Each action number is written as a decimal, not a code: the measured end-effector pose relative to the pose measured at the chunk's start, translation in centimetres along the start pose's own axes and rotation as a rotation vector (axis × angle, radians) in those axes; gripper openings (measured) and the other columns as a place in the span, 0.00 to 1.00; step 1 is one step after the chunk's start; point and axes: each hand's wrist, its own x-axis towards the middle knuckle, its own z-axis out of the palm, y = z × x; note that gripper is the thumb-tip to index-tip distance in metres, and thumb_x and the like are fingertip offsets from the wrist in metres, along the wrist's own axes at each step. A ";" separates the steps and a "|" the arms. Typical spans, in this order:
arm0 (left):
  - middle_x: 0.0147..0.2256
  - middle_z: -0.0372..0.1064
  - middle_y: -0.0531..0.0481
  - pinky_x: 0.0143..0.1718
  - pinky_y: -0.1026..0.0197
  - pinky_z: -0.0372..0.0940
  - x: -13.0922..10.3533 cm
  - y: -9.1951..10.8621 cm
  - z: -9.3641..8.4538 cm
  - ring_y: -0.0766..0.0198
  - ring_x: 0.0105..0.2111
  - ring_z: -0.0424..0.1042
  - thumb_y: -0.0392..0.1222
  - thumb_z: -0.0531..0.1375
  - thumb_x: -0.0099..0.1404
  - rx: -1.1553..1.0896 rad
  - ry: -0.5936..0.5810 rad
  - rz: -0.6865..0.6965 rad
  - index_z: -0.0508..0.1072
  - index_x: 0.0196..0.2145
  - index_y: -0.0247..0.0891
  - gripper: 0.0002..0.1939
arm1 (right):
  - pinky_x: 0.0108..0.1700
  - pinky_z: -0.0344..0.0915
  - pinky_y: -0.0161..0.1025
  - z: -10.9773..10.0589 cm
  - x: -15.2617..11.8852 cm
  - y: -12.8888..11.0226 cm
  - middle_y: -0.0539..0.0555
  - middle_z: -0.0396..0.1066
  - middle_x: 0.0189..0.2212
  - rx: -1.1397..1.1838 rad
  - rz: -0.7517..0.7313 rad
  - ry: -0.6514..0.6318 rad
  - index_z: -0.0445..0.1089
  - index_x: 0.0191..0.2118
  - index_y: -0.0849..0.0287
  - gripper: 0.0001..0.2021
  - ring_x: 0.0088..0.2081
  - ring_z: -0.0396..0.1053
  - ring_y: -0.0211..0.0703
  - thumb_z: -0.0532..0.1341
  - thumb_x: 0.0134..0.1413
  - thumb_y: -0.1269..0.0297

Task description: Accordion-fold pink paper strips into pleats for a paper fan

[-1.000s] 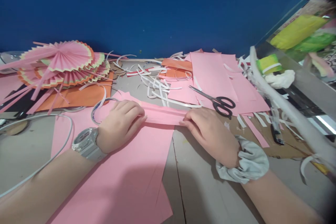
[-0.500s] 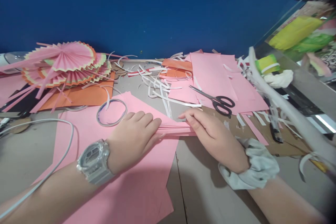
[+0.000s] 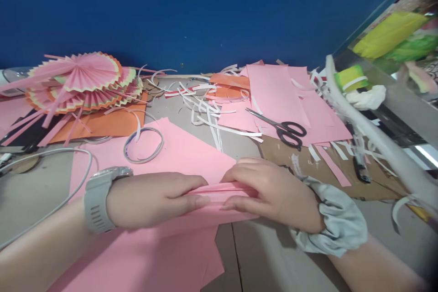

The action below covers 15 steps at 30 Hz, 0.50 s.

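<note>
A folded pink paper strip [image 3: 215, 195] is pinched between both hands above larger pink sheets [image 3: 185, 255]. My left hand [image 3: 160, 198], with a grey watch at the wrist, grips its left part, thumb in front and fingers behind. Around its right part my right hand [image 3: 267, 191] is closed, thumb below and fingers on top; a pale scrunchie circles that wrist. The strip's ends are hidden by the hands. A tape ring [image 3: 162, 146] lies on the pink sheet beyond my left hand.
Black-handled scissors [image 3: 289, 132] rest on pink sheets and brown cardboard [image 3: 273, 150] at the right. White paper strips [image 3: 212, 118] lie scattered at the back. Pleated paper fans [image 3: 89, 73] are piled at the back left. A white cable [image 3: 91, 164] curves at the left.
Both hands have come nearer each other and slightly toward me. My left hand has turned so its thumb shows on the strip, and my right fingers have closed over the strip's right part.
</note>
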 end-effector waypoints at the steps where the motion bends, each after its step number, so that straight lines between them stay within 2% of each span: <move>1: 0.31 0.69 0.54 0.26 0.66 0.56 0.2 -0.2 0.1 0.65 0.27 0.66 0.51 0.43 0.67 0.011 0.037 0.007 0.66 0.41 0.42 0.17 | 0.35 0.57 0.39 0.2 0.1 0.2 0.52 0.68 0.29 -0.018 0.028 -0.012 0.68 0.37 0.59 0.16 0.33 0.64 0.43 0.53 0.56 0.51; 4: 0.34 0.70 0.54 0.29 0.65 0.56 0.6 -0.6 0.7 0.64 0.31 0.67 0.49 0.43 0.68 0.062 0.145 0.035 0.63 0.46 0.44 0.16 | 0.34 0.56 0.40 0.6 0.2 0.8 0.53 0.68 0.28 -0.059 0.064 -0.045 0.67 0.37 0.60 0.17 0.32 0.64 0.44 0.51 0.58 0.51; 8: 0.35 0.70 0.53 0.31 0.64 0.57 1.0 -1.0 1.1 0.63 0.32 0.68 0.50 0.42 0.68 0.117 0.207 0.048 0.64 0.46 0.44 0.17 | 0.35 0.56 0.41 0.7 0.2 1.1 0.52 0.67 0.28 -0.061 0.050 -0.036 0.67 0.39 0.60 0.21 0.32 0.63 0.45 0.53 0.52 0.45; 11: 0.38 0.70 0.53 0.33 0.64 0.57 1.2 -1.2 1.1 0.63 0.34 0.68 0.51 0.45 0.67 0.095 0.203 0.080 0.63 0.47 0.44 0.16 | 0.39 0.55 0.42 0.9 0.2 1.1 0.53 0.68 0.33 -0.063 -0.014 0.010 0.65 0.42 0.60 0.23 0.35 0.62 0.45 0.56 0.50 0.45; 15: 0.39 0.70 0.52 0.34 0.64 0.58 1.1 -1.3 1.0 0.61 0.35 0.68 0.51 0.49 0.65 0.103 0.175 0.082 0.62 0.48 0.44 0.17 | 0.39 0.54 0.42 1.3 0.2 1.1 0.55 0.68 0.35 -0.105 -0.055 0.018 0.64 0.47 0.60 0.22 0.36 0.61 0.45 0.52 0.55 0.48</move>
